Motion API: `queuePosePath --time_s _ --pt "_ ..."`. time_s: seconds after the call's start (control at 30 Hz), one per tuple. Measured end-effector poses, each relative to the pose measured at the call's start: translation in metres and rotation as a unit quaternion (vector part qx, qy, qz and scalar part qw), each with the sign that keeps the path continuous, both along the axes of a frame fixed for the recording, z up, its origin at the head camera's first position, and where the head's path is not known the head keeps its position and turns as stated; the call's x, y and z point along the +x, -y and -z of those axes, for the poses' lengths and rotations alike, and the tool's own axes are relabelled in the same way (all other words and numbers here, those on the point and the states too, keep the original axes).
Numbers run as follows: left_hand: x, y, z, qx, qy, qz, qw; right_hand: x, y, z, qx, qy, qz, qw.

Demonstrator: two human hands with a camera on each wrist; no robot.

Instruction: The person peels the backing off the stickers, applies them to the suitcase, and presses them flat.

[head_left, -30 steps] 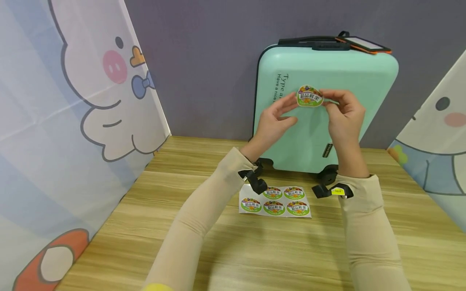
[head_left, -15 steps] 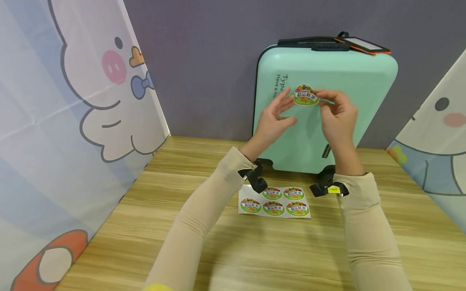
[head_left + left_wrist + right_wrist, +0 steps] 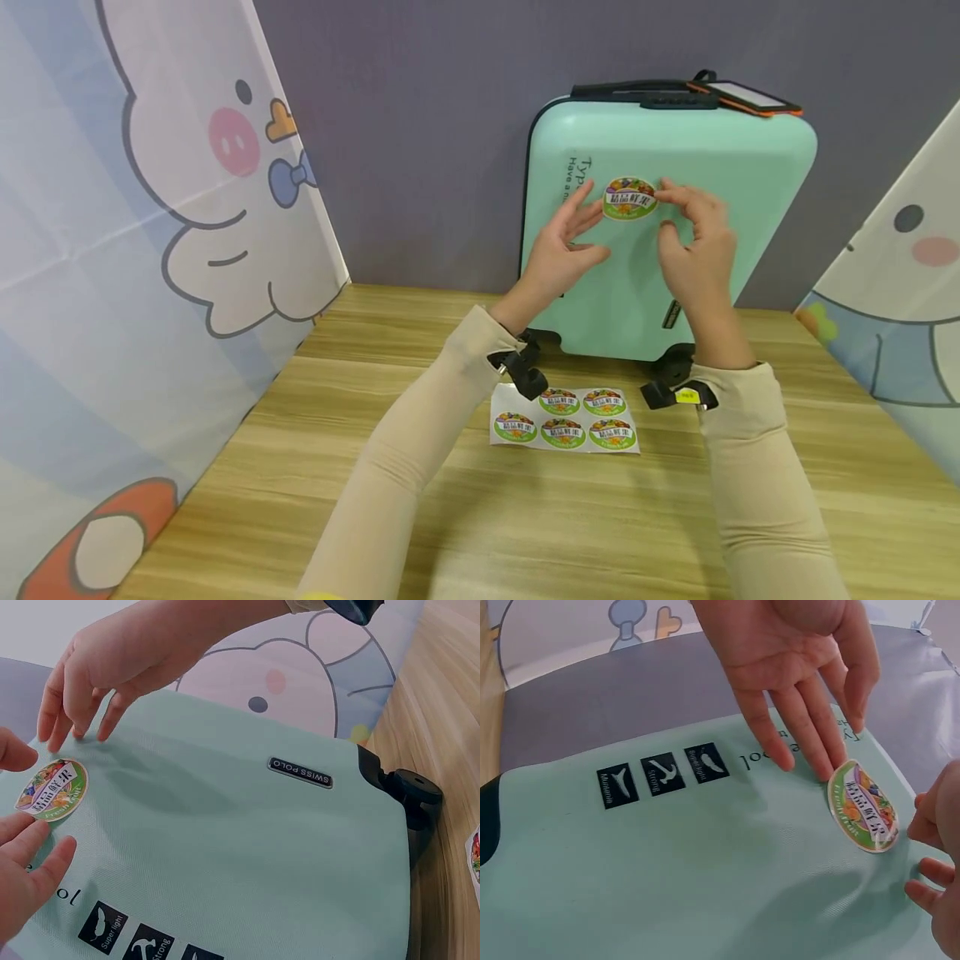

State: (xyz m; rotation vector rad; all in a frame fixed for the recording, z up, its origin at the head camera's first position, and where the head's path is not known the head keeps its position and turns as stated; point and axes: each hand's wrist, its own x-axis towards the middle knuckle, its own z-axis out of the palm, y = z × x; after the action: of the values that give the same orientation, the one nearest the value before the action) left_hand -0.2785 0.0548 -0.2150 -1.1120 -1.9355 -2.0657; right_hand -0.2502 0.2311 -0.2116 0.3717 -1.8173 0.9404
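Note:
An oval fruit sticker point(image 3: 630, 198) lies against the front of the mint-green suitcase point(image 3: 622, 292), near its upper left lettering. At the sticker's left edge are the extended fingertips of my left hand point(image 3: 558, 250), with the thumb held apart. My right hand point(image 3: 697, 242) is by the right edge, its fingers loosely bent and the thumb away from the sticker. In the left wrist view, the sticker point(image 3: 52, 789) looks flat between both hands, and the right fingers reach the suitcase surface beside it. The right wrist view shows the sticker point(image 3: 862, 806) close to the left fingertips.
A sheet of several matching stickers point(image 3: 564, 418) lies on the wooden table point(image 3: 570, 517) before the suitcase. An orange-edged luggage tag point(image 3: 746, 97) rests on top of the suitcase, by its black handle point(image 3: 630, 87). Cartoon-printed cloths point(image 3: 217, 208) stand at both sides.
The sticker has moved slightly left and from being held by the right hand to lying against the suitcase. The right thumb and fingers have spread and let go; the left hand has barely moved.

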Motion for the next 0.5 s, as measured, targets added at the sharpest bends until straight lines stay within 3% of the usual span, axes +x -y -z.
queuePosePath --time_s 0.1,0.17,0.23,0.3,0.37,0.43,0.5 --pt "-0.001 0.0 -0.001 0.0 -0.002 0.004 1.0 0.0 -0.002 -0.002 -0.045 -0.015 -0.03 0.9984" --pt "-0.001 0.0 -0.001 0.0 -0.002 0.005 1.0 -0.001 -0.001 -0.004 -0.1 -0.028 -0.088 0.9907" --pt "-0.002 0.0 -0.001 0.0 -0.003 0.005 1.0 -0.003 0.0 -0.006 -0.152 -0.042 -0.177 0.9715" --pt "-0.002 -0.001 -0.001 0.001 -0.005 0.005 1.0 -0.007 0.001 -0.008 -0.202 -0.042 -0.273 0.9396" --pt "-0.002 -0.001 0.0 0.001 -0.007 0.004 1.0 -0.01 0.002 -0.009 -0.218 -0.031 -0.342 0.9136" --pt "-0.002 -0.001 0.0 0.002 -0.009 0.004 0.9999 -0.014 0.004 -0.01 -0.218 -0.008 -0.372 0.9021" --pt "-0.002 -0.001 0.0 0.004 -0.01 0.003 0.9999 -0.017 0.005 -0.011 -0.218 0.013 -0.378 0.8996"
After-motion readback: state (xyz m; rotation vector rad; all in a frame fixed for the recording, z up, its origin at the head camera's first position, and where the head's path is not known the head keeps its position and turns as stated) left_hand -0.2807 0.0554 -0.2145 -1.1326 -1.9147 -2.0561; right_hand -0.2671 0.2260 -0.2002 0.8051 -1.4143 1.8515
